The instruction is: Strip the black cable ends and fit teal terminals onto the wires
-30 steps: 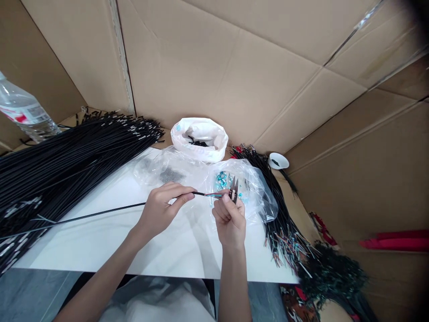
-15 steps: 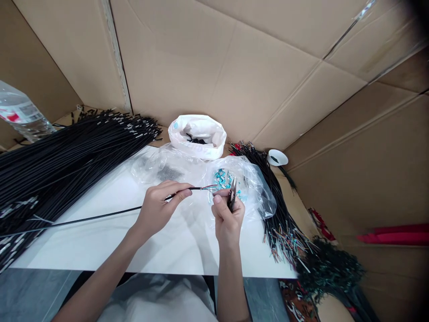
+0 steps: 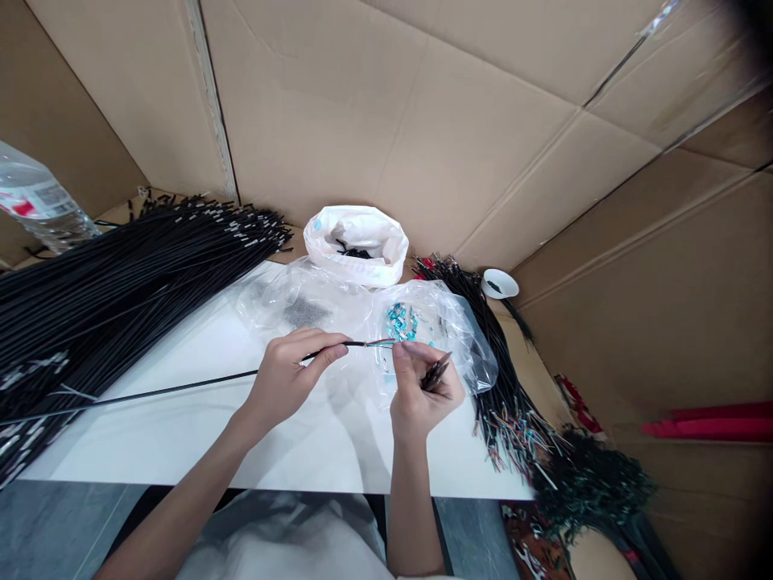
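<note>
The black cable is slender, round and smooth; it extends from the left over the flat white surface to the left hand. Thin coloured wires project from its end, between the two hands. Behind them, a crinkled clear plastic bag bears small shiny teal pieces.

The left hand is narrowed, thumb and fingers pinching the cable near its end. The right hand points upward, thumb and forefinger together at the wires; its palm retains dark snips, tip directed up and right.

The right hand's fingertips conceal the wire ends. The snips' handles are mostly covered; blade position cannot be determined.
</note>
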A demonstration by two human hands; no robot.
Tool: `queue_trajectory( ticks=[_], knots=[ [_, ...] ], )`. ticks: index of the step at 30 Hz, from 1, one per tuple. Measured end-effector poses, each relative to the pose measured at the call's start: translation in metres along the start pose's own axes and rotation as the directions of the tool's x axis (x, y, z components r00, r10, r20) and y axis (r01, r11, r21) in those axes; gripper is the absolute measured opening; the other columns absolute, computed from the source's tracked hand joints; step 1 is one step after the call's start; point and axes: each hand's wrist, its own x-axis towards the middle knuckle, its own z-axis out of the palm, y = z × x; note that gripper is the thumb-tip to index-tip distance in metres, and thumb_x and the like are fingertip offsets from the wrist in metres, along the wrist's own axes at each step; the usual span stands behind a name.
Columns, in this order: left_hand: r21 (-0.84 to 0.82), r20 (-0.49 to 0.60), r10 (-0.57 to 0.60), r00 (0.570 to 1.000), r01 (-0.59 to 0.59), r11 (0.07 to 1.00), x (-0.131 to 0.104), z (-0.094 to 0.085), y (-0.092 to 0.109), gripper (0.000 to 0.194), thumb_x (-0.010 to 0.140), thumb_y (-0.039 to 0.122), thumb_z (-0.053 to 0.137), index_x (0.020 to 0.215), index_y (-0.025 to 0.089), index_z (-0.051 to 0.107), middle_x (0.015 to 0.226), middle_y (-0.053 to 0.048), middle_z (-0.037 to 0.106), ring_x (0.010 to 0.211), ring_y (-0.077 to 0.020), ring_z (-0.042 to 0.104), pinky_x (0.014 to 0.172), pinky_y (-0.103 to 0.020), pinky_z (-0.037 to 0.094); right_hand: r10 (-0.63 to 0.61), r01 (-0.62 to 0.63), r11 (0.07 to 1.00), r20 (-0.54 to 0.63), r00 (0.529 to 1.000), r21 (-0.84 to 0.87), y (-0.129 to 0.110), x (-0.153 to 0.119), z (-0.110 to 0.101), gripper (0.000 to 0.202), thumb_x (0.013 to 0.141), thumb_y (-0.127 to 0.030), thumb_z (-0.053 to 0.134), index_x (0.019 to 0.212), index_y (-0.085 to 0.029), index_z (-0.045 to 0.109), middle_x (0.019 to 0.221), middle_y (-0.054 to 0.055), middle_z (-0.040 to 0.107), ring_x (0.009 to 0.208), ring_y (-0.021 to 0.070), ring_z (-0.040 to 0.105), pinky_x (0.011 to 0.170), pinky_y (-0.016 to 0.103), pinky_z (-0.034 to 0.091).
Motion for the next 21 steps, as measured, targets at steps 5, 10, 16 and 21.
queue_trajectory(
  ticks=[5,10,16,21],
  knots=[
    [-0.001,0.010,-0.003,1.000,0.003,1.000,-0.001,0.000,-0.001,0.012,0.092,0.020,0.068,0.098,0.021,0.078,0.085,-0.001,0.078,0.074,-0.0161,0.067,0.071,-0.027,0.050,-0.007,0.010,0.999,0.059,0.998,-0.051,0.003,-0.002,-0.006,0.003,0.079,-0.023,0.077,0.078,-0.024,0.079,0.062,-0.001,0.067,0.046,0.0095,0.044,0.048,0.028,0.037],
    [0.007,0.014,-0.007,1.000,0.007,1.000,-0.002,0.000,-0.002,0.012,0.092,0.020,0.067,0.097,0.022,0.078,0.084,-0.001,0.078,0.074,-0.0168,0.067,0.070,-0.028,0.050,-0.006,0.017,0.994,0.108,0.994,-0.106,0.005,-0.005,-0.009,0.006,0.078,-0.027,0.078,0.083,-0.025,0.081,0.073,0.003,0.075,0.053,0.0150,0.056,0.048,0.029,0.041],
    [0.047,-0.027,-0.036,0.999,0.037,0.998,-0.003,0.003,-0.003,0.013,0.093,0.023,0.066,0.096,0.022,0.079,0.086,-0.002,0.078,0.075,-0.0175,0.068,0.070,-0.029,0.050,-0.011,0.012,0.996,0.004,1.000,-0.091,0.006,-0.014,-0.001,0.006,0.079,-0.030,0.078,0.079,-0.024,0.078,0.061,-0.001,0.064,0.046,0.0110,0.043,0.047,0.028,0.035],
    [0.068,-0.118,-0.072,0.990,0.080,0.994,-0.007,0.010,-0.001,0.012,0.092,0.025,0.067,0.094,0.023,0.079,0.084,-0.001,0.078,0.073,-0.0173,0.068,0.067,-0.028,0.051,0.272,-0.272,0.962,-0.015,0.962,0.019,0.010,-0.021,0.009,0.021,0.080,-0.038,0.078,0.086,-0.019,0.073,0.054,-0.010,0.026,0.049,0.0083,0.027,0.051,0.025,0.027]
  ],
)
